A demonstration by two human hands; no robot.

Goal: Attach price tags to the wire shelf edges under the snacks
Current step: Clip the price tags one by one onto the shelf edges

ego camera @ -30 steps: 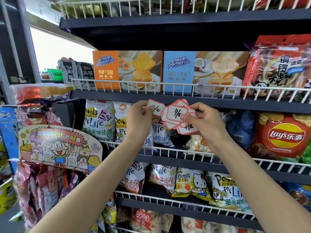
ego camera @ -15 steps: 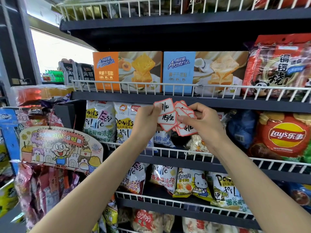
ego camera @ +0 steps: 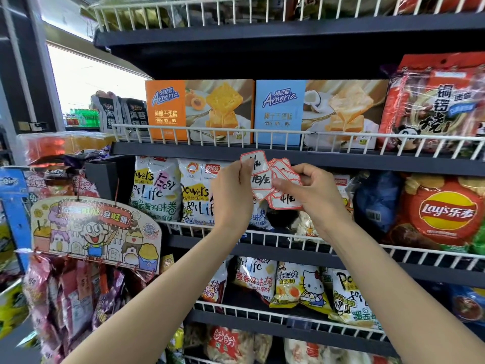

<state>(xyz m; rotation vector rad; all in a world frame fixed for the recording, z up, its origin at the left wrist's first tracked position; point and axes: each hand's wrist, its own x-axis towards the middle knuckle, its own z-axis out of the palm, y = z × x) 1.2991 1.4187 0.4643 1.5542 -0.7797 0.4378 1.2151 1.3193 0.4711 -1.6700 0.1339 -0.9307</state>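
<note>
The tags [ego camera: 273,183] are small white paper slips with red borders and clipped corners, each with black handwriting. They are fanned in a loose bunch held up in front of the shelving, just below the dark front of the shelf edge [ego camera: 210,134], a white wire rail running at 12 o'clock from them under the snack boxes. One tag [ego camera: 258,170] sticks up at 10 o'clock of the bunch, tilted; another at 5 o'clock lies nearly flat-on, its writing legible.
</note>
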